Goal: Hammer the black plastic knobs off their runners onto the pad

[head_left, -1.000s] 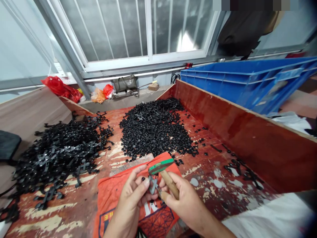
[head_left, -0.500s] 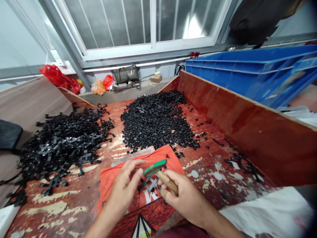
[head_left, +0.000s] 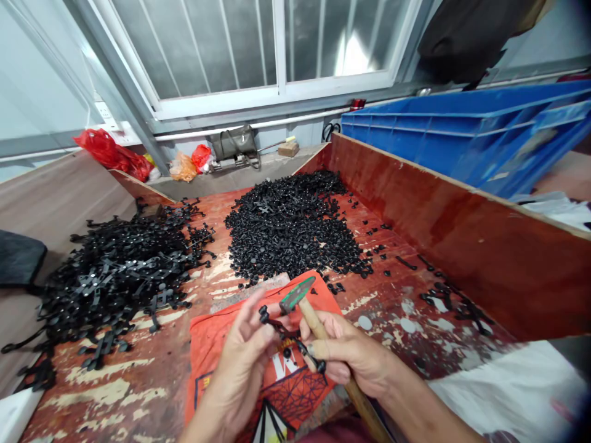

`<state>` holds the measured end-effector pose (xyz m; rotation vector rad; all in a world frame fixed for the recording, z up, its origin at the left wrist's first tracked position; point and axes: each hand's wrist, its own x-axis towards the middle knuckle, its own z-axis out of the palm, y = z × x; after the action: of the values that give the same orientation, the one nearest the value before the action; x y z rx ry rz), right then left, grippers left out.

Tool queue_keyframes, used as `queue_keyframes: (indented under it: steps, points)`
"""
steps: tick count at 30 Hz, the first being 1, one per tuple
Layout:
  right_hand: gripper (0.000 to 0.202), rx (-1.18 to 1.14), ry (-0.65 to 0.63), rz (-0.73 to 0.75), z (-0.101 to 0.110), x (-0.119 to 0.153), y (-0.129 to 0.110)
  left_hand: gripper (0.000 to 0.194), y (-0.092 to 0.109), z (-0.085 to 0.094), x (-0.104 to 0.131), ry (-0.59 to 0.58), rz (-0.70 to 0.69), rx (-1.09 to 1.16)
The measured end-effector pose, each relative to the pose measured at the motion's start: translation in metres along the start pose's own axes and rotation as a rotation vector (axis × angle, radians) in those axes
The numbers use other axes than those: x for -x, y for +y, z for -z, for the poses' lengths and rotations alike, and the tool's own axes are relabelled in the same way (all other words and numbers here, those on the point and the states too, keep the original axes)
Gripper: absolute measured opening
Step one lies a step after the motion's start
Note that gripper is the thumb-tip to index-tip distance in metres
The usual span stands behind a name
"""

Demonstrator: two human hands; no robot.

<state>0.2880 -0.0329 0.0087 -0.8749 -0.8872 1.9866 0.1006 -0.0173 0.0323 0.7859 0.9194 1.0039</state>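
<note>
In my right hand [head_left: 344,347] is a hammer [head_left: 315,319] with a wooden handle and a green-and-dark head, tilted up toward the left. The fingers of that hand also touch one end of a small black jointed linkage [head_left: 302,347]. My left hand [head_left: 244,354] is closed on the other end of the linkage, its thumb against the black arms. Both hands are above an orange printed cloth [head_left: 215,329], which lies over the near middle of the red worktop. The left fingertips are partly hidden.
Beyond the cloth lies a heap of small black pieces [head_left: 286,234]; a heap of black linkages [head_left: 120,264] is at left. Loose black parts [head_left: 455,304] are scattered at right. A red wooden board [head_left: 438,227] borders the worktop, with a blue crate [head_left: 443,135] behind it.
The hammer has turned, its handle now slanting down past my right palm. The black linkage has come up off the cloth between both hands.
</note>
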Motion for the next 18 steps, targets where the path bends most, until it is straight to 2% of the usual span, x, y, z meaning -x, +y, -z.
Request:
queue_keyframes:
  steps: [2, 5, 9, 11, 12, 14, 16, 18]
  points:
    - [0.04, -0.021, -0.003, -0.006, 0.002, -0.003, 0.0, 0.05, -0.007, -0.011, -0.002, -0.078, 0.054, 0.164]
    - [0.039, 0.002, 0.007, -0.01, 0.003, -0.001, -0.002, 0.029, -0.005, -0.012, -0.005, -0.101, 0.006, 0.172]
    - [0.033, 0.096, 0.134, 0.073, 0.009, 0.008, -0.005, 0.034, 0.017, 0.007, -0.007, -0.002, -0.022, -0.228]
    - [0.031, 0.13, 0.239, 0.144, 0.013, 0.012, -0.006, 0.035, 0.026, 0.016, -0.006, 0.003, 0.027, -0.348]
    - [0.031, 0.147, 0.286, 0.173, 0.015, 0.013, -0.006, 0.032, 0.027, 0.018, -0.005, -0.017, 0.075, -0.315]
    - [0.031, 0.198, 0.34, 0.205, 0.016, 0.015, -0.004, 0.024, 0.025, 0.017, -0.004, -0.041, 0.173, -0.112]
    - [0.029, 0.27, 0.34, 0.199, 0.012, 0.015, -0.003, 0.014, 0.019, 0.01, -0.006, 0.016, 0.206, 0.112]
    - [0.027, 0.339, 0.311, 0.189, 0.004, 0.015, -0.001, 0.01, 0.013, 0.001, -0.011, 0.105, 0.172, 0.239]
